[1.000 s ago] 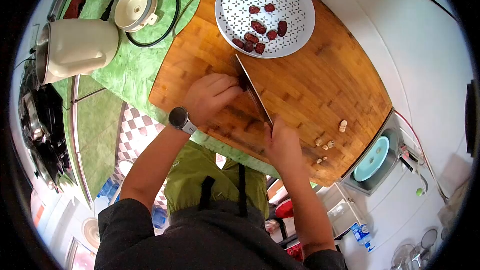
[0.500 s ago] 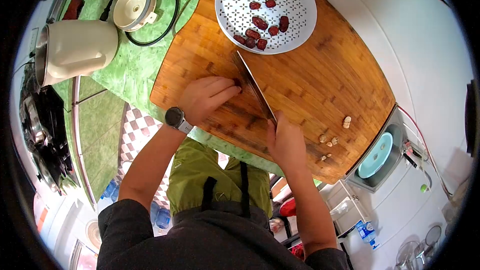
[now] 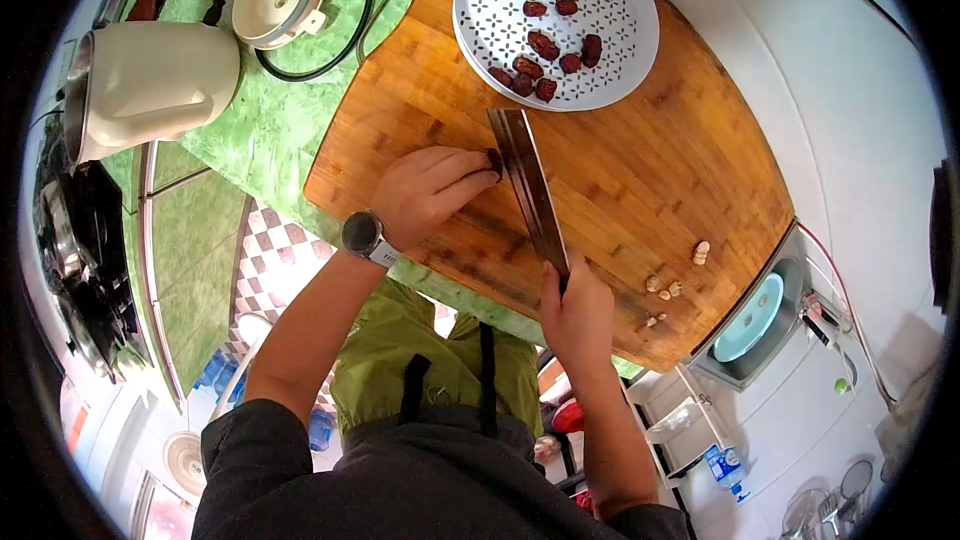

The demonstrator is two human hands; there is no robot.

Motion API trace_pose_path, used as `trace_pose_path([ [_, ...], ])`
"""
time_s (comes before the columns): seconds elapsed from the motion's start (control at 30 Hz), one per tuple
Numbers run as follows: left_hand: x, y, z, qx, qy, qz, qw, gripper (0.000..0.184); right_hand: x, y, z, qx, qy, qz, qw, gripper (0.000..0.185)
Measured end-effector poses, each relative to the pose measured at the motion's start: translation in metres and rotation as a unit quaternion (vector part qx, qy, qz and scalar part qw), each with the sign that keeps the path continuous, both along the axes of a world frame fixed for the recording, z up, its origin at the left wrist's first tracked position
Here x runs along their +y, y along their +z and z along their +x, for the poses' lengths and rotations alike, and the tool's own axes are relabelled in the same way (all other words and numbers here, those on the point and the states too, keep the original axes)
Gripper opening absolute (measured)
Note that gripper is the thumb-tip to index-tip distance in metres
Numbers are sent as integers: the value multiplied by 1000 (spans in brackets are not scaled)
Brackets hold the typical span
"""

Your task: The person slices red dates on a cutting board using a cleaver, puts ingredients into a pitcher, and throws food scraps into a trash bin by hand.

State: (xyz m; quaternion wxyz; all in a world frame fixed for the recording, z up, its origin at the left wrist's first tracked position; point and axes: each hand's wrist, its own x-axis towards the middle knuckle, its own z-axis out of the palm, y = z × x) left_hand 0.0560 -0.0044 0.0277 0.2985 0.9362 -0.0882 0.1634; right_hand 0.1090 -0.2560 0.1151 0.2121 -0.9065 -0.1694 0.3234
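Observation:
My right hand (image 3: 577, 310) is wrapped round the handle of a knife (image 3: 532, 188), whose broad blade points away from me over the wooden board (image 3: 620, 180). Just left of the blade, the closed fingers of my left hand (image 3: 430, 192) pinch a dark red date (image 3: 494, 161) against the board. A white perforated tray (image 3: 640, 50) with several red dates (image 3: 543, 45) in it stands at the board's far edge. Small pale pieces (image 3: 701, 252) lie on the board's right part.
On the green counter (image 3: 270, 130) at the left are a cream kettle (image 3: 165, 85), a round cream lid (image 3: 275, 2) and a black cable. A sink with a turquoise basin (image 3: 750, 320) is beyond the board's right end.
The knife blade has tilted so that more of its flat side shows. The view has shifted slightly. My left hand stays by the blade with the date.

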Motion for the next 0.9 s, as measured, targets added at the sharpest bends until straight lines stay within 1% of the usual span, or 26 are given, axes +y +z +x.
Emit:
trace_pose_path([
  [0.07, 1, -2, 0, -1, -3, 0, 1000, 28, 2, 2, -3, -15, -13, 19, 1000, 13],
  [0.17, 0, -2, 1, -1, -7, 1, 1000, 27, 7, 2, -5, -15, 4, -3, 1000, 13],
  [0.23, 0, -3, 1, -1, -9, 2, 1000, 27, 9, 1, -5, -17, 7, 3, 1000, 14],
  [0.3, 0, -5, -1, 5, -9, 8, 1000, 33, 11, 0, -6, -18, 11, 8, 1000, 16],
  [0.4, 1, -7, 0, 10, -14, -4, 1000, 33, 15, 2, -4, 2, 7, -11, 1000, 18],
  [0.5, 2, -5, 1, 7, -16, 7, 1000, 32, 20, 4, -5, -2, 17, -13, 1000, 18],
  [0.6, 2, -8, 1, 11, -16, 6, 1000, 31, 26, 8, -6, -17, 22, -45, 999, 17],
  [0.67, 3, -6, 2, 23, -22, 3, 999, 31, 26, 5, -5, 6, 28, -59, 998, 17],
  [0.8, 8, -8, 2, 34, -20, -7, 999, 32, 29, 1, 0, -8, 31, -17, 999, 18],
  [0.87, 13, -12, 0, 27, -18, -11, 999, 33, 35, -2, 0, 5, 44, -59, 997, 19],
  [0.9, 16, -11, -1, 22, -18, -15, 999, 35, 36, -5, 0, 6, 44, -57, 997, 19],
])
